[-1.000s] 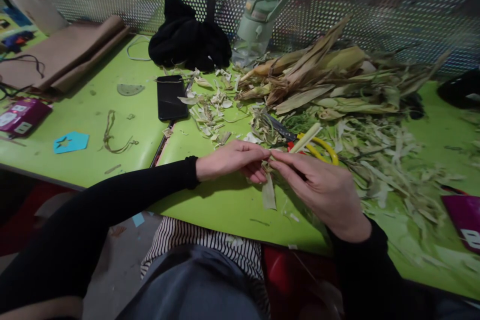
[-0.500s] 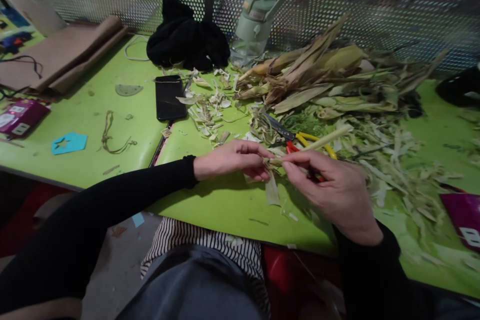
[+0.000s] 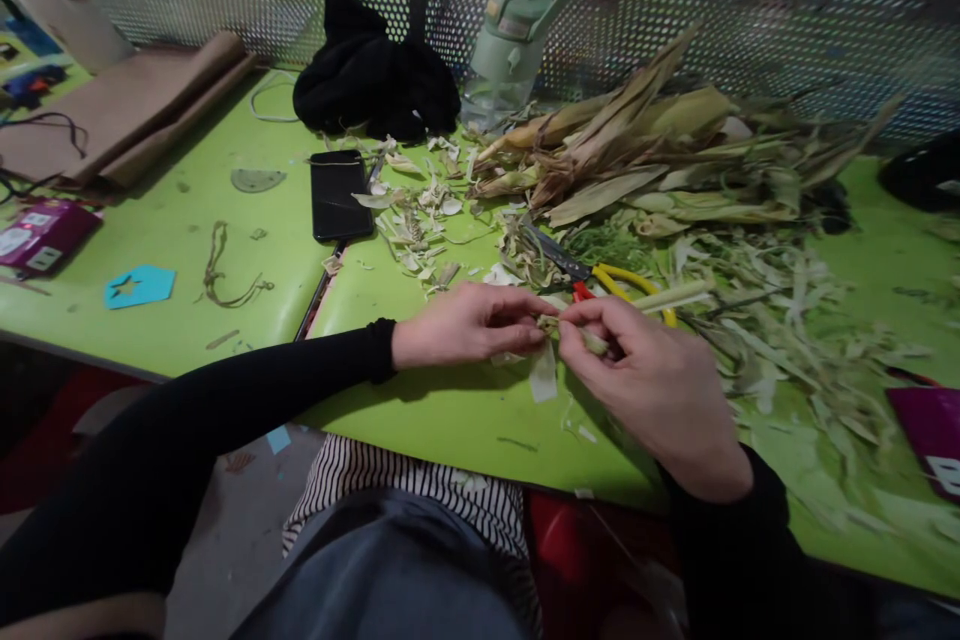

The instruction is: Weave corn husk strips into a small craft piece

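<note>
Between my hands is a small piece of pale green corn husk, pinched from both sides. My left hand grips its left end with thumb and forefinger. From the other side my right hand holds it in a pinch, partly hiding it. A flat pale strip hangs below the fingertips. Just behind the right hand lie scissors with yellow and red handles, beside a pale stalk-like husk piece.
A heap of dry corn husks lies at the back right, with shredded strips in front. A green water bottle, black cloth and phone stand or lie behind my hands. Brown paper is far left.
My right hand has shifted slightly left and turned, and my left fingers have closed more on the husk. The pale stalk piece behind now lies lower and flatter.
</note>
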Available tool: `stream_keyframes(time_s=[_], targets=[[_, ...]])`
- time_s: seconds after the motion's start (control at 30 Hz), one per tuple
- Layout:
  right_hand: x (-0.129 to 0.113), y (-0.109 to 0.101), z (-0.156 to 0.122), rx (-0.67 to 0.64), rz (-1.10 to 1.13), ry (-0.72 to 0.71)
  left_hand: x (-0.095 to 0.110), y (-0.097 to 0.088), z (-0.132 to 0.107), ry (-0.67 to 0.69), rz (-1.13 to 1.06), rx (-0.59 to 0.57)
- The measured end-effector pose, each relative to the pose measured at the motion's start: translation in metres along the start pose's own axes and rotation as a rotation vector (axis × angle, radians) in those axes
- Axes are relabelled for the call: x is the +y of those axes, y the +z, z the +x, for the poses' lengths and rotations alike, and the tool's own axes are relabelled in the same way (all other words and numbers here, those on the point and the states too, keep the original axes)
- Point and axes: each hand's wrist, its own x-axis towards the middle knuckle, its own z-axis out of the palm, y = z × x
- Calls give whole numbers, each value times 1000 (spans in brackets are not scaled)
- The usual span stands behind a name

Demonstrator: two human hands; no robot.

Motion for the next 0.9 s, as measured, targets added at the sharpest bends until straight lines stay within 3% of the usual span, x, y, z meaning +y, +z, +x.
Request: stream_keyframes(time_s=[0.2, 0.53, 0.7, 0.9], targets=[[8, -4, 0, -94, 22, -222, 0, -2, -1, -5, 1, -21], [12, -3, 1, -147, 159, -152, 8, -7, -1, -22, 82, -96], [7, -2, 5, -89, 172, -124, 8, -7, -1, -58, 15, -82], [12, -1, 6, -155, 189, -140, 5, -4, 0, -64, -93, -20]])
